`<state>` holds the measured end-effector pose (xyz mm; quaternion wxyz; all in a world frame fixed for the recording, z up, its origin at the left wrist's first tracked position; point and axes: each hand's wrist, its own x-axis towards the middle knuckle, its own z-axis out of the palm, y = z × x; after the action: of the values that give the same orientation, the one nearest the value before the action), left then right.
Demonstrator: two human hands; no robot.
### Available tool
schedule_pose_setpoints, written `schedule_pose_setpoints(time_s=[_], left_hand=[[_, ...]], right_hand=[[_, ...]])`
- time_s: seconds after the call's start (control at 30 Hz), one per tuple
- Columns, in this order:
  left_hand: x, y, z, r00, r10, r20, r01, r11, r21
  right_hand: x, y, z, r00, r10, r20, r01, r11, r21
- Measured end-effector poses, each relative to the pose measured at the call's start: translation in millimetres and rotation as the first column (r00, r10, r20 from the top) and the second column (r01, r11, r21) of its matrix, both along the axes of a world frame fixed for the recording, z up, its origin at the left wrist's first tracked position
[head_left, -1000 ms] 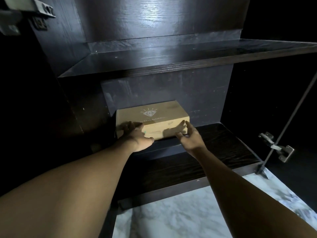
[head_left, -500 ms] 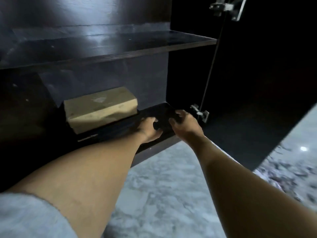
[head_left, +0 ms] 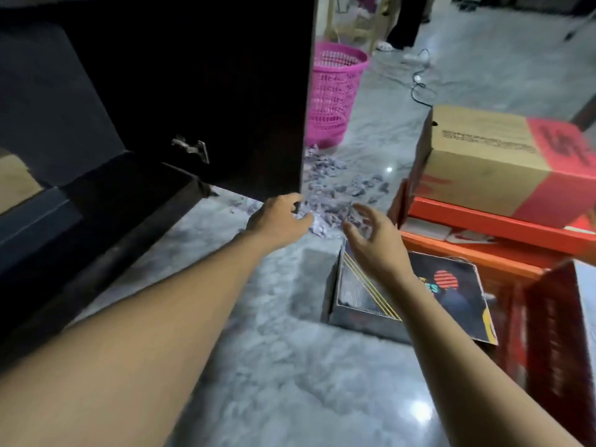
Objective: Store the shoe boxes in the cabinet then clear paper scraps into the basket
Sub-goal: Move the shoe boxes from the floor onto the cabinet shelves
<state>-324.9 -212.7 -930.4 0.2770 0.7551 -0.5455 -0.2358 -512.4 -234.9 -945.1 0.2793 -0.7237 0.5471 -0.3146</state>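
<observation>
1. Both hands have been pulled out of the cabinet (head_left: 113, 195), and the view has swung right onto the floor (head_left: 258, 366)
2. One tan box (head_left: 14, 185) is left stored inside, partly seen at the frame's left edge
3. Left hand (head_left: 277, 217): nothing held, fingers loosely curled, near edge of the paper scraps (head_left: 335, 188) reached
4. Right hand (head_left: 374, 243): grip wide open, fingers spread, nothing held, hung over the far corner of the dark shoe box (head_left: 451, 301)
5. Not yet stored: the dark shoe box on the floor, and the kraft-and-red box (head_left: 483, 162) stacked on the orange boxes (head_left: 483, 221) at right
6. Scraps are spread on the floor beside the open cabinet door (head_left: 225, 91); the pink basket (head_left: 332, 91) stands just beyond them
7. Storing is judged only partly done; the dark shoe box is the likely next pick, with scraps left for after
</observation>
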Motion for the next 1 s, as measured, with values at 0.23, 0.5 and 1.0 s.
schedule_pose_setpoints(time_s=[0.23,0.5,1.0], left_hand=[[-99.1,-3.6,-63.9,0.989,-0.05,-0.137,0.069,0.988,0.135],[-126.2,8.1,-137.2,0.99,-0.013,-0.141,0.05,0.965,0.258],[-70.1,54.1,-165.0,0.922,0.378,-0.086,-0.362,0.918,0.159]], right_hand=[[-83.3,6.0,-56.5,0.968,-0.216,-0.126,0.234,0.961,0.15],[-164.1,13.7,-105.3,0.815,-0.363,-0.452,0.5,0.835,0.231],[-155.8,56.2,-157.9,0.913,-0.406,-0.027,0.405,0.902,0.147]])
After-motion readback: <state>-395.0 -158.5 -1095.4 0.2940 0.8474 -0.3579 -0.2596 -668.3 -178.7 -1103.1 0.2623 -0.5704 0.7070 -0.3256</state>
